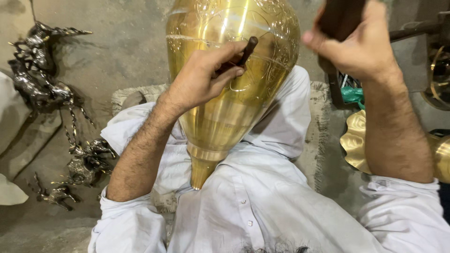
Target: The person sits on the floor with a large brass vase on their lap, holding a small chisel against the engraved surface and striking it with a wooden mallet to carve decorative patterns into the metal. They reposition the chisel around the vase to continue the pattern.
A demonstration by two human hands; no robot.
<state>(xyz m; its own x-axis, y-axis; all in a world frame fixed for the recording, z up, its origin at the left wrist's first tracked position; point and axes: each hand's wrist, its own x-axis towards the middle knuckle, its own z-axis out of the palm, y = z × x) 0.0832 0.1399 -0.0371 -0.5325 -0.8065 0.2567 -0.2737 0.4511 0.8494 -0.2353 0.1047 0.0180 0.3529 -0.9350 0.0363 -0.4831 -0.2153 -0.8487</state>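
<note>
Your left hand (202,77) is closed around a thin dark chisel (244,52), its tip pressed against the brass vase (225,107) at the centre of the frame. Your right hand (358,40), in the upper right of the frame, is gripping a dark wooden mallet (340,16), raised and apart from the chisel. The vase lies across your lap with its narrow neck pointing down toward you, and fine line patterns show on its wide upper part. Your white clothing (262,197) fills the lower frame. At the left, dark metal deer figures (42,70) lie on the concrete floor (117,51). At the right edge sits a scalloped brass dish (354,143).
</note>
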